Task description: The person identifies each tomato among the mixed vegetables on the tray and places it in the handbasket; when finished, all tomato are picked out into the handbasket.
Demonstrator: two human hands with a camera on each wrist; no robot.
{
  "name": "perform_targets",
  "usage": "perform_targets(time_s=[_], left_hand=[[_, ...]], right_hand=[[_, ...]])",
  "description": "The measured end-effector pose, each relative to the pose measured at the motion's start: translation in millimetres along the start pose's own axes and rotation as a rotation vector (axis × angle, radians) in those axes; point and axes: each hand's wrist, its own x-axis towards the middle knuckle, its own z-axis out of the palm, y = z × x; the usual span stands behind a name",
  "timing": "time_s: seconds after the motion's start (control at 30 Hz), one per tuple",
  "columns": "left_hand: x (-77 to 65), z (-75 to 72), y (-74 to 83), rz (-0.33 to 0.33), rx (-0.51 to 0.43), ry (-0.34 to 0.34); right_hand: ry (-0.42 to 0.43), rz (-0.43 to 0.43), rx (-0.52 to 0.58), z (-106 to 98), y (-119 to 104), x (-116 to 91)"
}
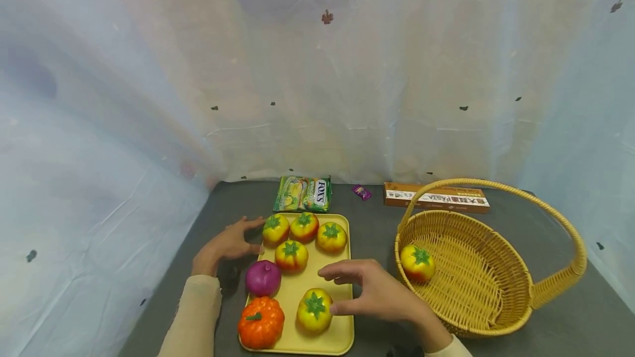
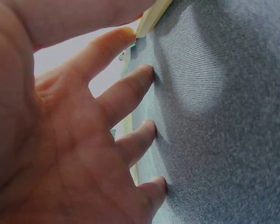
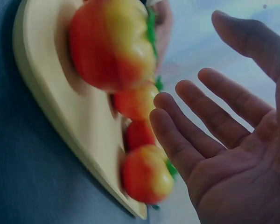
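A pale yellow tray holds several red-and-yellow tomatoes with green leafy tops, a purple onion and an orange pumpkin. At the tray's left edge is my left hand, its fingers spread; the left wrist view shows fingertips at the grey cloth and the thumb side by the tray rim. My right hand hovers over the tray's right side, fingers extended and parted from the thumb. Closest to it is the front tomato. The right wrist view shows a bare palm.
To the right stands a wicker basket with a tall arched handle and one tomato inside. Behind the tray lie a green FOX'S candy bag, a small purple packet and a long pasta box. A pale curtain borders the table.
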Motion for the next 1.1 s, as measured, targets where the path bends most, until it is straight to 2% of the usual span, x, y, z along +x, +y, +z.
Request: perform_targets(time_s=[0.23, 0.4, 0.5, 0.7, 0.83, 0.97, 1.1], left_hand=[[-0.2, 0.1, 1.7, 0.006, -0.007, 0.006], [0.1, 1.2, 1.0, -0.003, -0.009, 0.002], [-0.5, 1.3, 1.4, -0.006, -0.014, -0.001], [-2.3, -0.5, 2.3, -0.002, -0.006, 0.005], [-3.8, -1.9, 3.9, -0.008, -0.011, 0.003], [-4.7, -1.4, 4.5, -0.009, -0.008, 0.002], [-4.9, -1.2, 3.6, -0.01, -0.007, 0.001]], right_hand=[[-0.126, 0.047, 0.035, 15.9, 12.7, 24.1], [-0.204, 0.064, -0.006, 16.9, 17.5, 24.7], [-0.213, 0.059, -0.026, 15.1, 19.9, 20.2], [-0.14, 0.06, -0.019, 13.1, 18.9, 9.4], [-0.087, 0.042, -0.001, 6.6, 9.1, -2.9], [-0.006, 0.007, 0.007, -9.5, -7.6, -23.0], [0.122, -0.04, 0.024, -33.0, -22.7, -49.5]])
